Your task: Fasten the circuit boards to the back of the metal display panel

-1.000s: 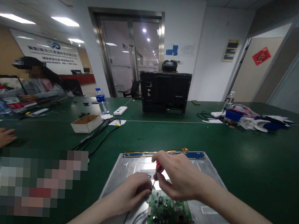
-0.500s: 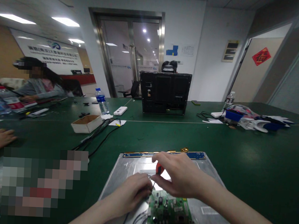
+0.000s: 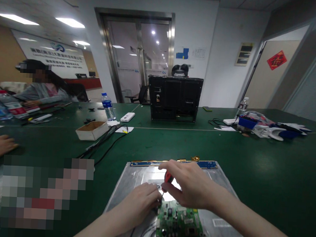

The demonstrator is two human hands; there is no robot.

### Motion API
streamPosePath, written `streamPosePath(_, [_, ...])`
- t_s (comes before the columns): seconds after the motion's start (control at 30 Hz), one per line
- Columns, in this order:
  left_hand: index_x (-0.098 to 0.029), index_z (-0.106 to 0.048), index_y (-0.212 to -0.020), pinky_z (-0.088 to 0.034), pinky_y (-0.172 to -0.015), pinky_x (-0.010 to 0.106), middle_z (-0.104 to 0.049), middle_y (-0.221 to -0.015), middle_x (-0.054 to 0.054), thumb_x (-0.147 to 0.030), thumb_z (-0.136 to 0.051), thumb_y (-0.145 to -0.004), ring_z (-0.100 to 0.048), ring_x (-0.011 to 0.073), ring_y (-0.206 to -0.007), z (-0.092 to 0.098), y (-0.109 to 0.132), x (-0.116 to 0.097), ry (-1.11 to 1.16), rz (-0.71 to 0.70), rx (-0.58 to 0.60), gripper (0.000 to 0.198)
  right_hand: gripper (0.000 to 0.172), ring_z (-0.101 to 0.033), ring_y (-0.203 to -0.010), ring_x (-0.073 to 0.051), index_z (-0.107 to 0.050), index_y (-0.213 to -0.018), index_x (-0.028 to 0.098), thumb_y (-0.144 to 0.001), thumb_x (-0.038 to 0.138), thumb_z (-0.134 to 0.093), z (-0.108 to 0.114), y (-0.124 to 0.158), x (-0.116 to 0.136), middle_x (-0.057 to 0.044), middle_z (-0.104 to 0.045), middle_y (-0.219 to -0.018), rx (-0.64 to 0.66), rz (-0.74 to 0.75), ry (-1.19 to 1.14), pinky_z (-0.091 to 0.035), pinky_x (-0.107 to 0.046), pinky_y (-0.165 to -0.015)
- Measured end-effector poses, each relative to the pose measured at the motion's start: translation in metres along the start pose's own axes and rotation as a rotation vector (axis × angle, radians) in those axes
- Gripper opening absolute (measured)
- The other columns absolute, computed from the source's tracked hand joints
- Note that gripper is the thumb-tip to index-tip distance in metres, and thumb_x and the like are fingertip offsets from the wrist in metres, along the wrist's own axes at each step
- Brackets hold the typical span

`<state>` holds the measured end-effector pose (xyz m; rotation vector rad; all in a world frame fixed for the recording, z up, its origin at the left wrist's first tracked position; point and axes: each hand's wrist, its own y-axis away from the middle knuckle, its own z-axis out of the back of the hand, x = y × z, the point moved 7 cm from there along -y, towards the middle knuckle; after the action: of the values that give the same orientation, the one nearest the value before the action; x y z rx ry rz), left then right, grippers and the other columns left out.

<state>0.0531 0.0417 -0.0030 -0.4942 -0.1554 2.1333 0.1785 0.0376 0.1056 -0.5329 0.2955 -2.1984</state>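
Observation:
A silver metal panel [image 3: 122, 187] lies on the green table, with a blue circuit strip [image 3: 208, 165] along its far edge. On its near part sits a green circuit board [image 3: 180, 222]. My right hand [image 3: 191, 184] is closed round a red and black screwdriver [image 3: 168, 177], whose thin shaft points down at the board's far left corner. Beside that corner is my left hand [image 3: 144, 202], its fingers bent together near the screwdriver tip; what they hold, if anything, is hidden.
An open box [image 3: 91, 131], black cables [image 3: 101, 143] and a water bottle [image 3: 108, 107] stand left of centre. Behind is a black display casing [image 3: 175, 98]. Bags and blue trays [image 3: 248, 122] lie right. A person's hand [image 3: 0, 146] rests at left; another person sits beyond.
The fingers of my right hand have shifted slightly on the screwdriver, and more of its red handle and shaft shows. My left hand has stayed nearly in place.

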Motion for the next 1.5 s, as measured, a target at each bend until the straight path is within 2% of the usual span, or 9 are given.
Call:
streamPosePath(0.17, [-0.020, -0.056, -0.096, -0.045, -0.070, 0.030, -0.068, -0.093, 0.004, -0.005, -0.044, -0.088, -0.062, 0.0213, -0.081, -0.001, 0.000, -0.001, -0.099, -0.049, -0.007, 0.021, 0.018, -0.067, -0.077, -0.019, -0.057, -0.112, 0.019, -0.096, 0.027, -0.057, 0.000, 0.000, 0.001, -0.004, -0.074, -0.096, 0.019, 0.006, 0.020, -0.038, -0.030, -0.061])
streamPosePath(0.33, [-0.021, -0.057, -0.097, -0.046, -0.071, 0.030, -0.068, -0.091, 0.004, -0.006, -0.044, -0.091, -0.062, 0.0213, -0.080, 0.001, 0.000, -0.003, -0.124, -0.067, -0.032, 0.021, 0.040, -0.066, -0.086, -0.022, -0.051, -0.129, 0.016, -0.090, 0.022, -0.057, 0.005, 0.001, 0.006, -0.010, -0.068, -0.111, 0.042, 0.002, -0.015, -0.044, -0.031, -0.064])
streamPosePath(0.43, [-0.020, -0.057, -0.093, -0.044, -0.067, 0.030, -0.066, -0.086, 0.003, -0.006, -0.046, -0.091, -0.061, 0.0204, -0.076, 0.000, 0.000, -0.004, -0.163, -0.071, -0.022, 0.018, 0.048, -0.066, -0.085, -0.022, -0.049, -0.132, 0.013, -0.085, 0.017, -0.056, 0.004, 0.001, 0.005, -0.011, -0.069, -0.110, 0.052, -0.009, -0.029, -0.044, -0.032, -0.064])
streamPosePath(0.67, [-0.019, -0.057, -0.088, -0.042, -0.068, 0.032, -0.065, -0.082, 0.003, -0.010, -0.050, -0.096, -0.060, 0.0206, -0.072, 0.004, -0.002, -0.008, -0.254, -0.081, -0.015, 0.014, 0.045, -0.069, -0.083, -0.022, -0.052, -0.132, 0.016, -0.088, 0.017, -0.060, 0.001, 0.000, 0.000, -0.008, -0.074, -0.108, 0.058, -0.053, -0.025, -0.043, -0.031, -0.064])
streamPosePath(0.8, [-0.020, -0.057, -0.083, -0.040, -0.068, 0.032, -0.065, -0.079, 0.002, -0.015, -0.046, -0.100, -0.059, 0.0199, -0.070, 0.009, -0.003, -0.011, -0.265, -0.108, -0.040, 0.022, 0.043, -0.071, -0.082, -0.022, -0.052, -0.130, 0.018, -0.089, 0.020, -0.064, -0.001, 0.000, -0.003, -0.006, -0.076, -0.100, 0.069, -0.076, -0.009, -0.043, -0.030, -0.064])
streamPosePath(0.97, [-0.020, -0.058, -0.082, -0.039, -0.067, 0.032, -0.064, -0.078, 0.002, -0.017, -0.041, -0.104, -0.058, 0.0194, -0.068, 0.008, -0.003, -0.011, -0.263, -0.123, -0.039, 0.028, 0.033, -0.072, -0.084, -0.022, -0.055, -0.124, 0.019, -0.092, 0.023, -0.064, -0.002, 0.000, -0.004, -0.004, -0.077, -0.101, 0.039, -0.053, -0.002, -0.044, -0.030, -0.065])
streamPosePath(1.33, [-0.019, -0.059, -0.084, -0.040, -0.067, 0.031, -0.065, -0.081, 0.003, -0.014, -0.044, -0.102, -0.059, 0.0195, -0.071, 0.010, -0.003, -0.010, -0.191, -0.116, -0.018, 0.023, 0.054, -0.071, -0.090, -0.024, -0.041, -0.143, 0.016, -0.094, 0.026, -0.059, 0.000, 0.002, -0.002, -0.009, -0.075, -0.108, 0.026, -0.047, -0.028, -0.048, -0.033, -0.069])
streamPosePath(1.5, [-0.019, -0.061, -0.089, -0.042, -0.066, 0.030, -0.065, -0.081, 0.002, -0.017, -0.043, -0.103, -0.058, 0.0184, -0.070, 0.011, -0.003, -0.009, -0.149, -0.092, 0.003, 0.023, 0.058, -0.069, -0.082, -0.023, -0.040, -0.144, 0.009, -0.089, 0.019, -0.055, 0.000, 0.000, 0.001, -0.013, -0.073, -0.110, 0.082, -0.054, -0.054, -0.048, -0.034, -0.067])
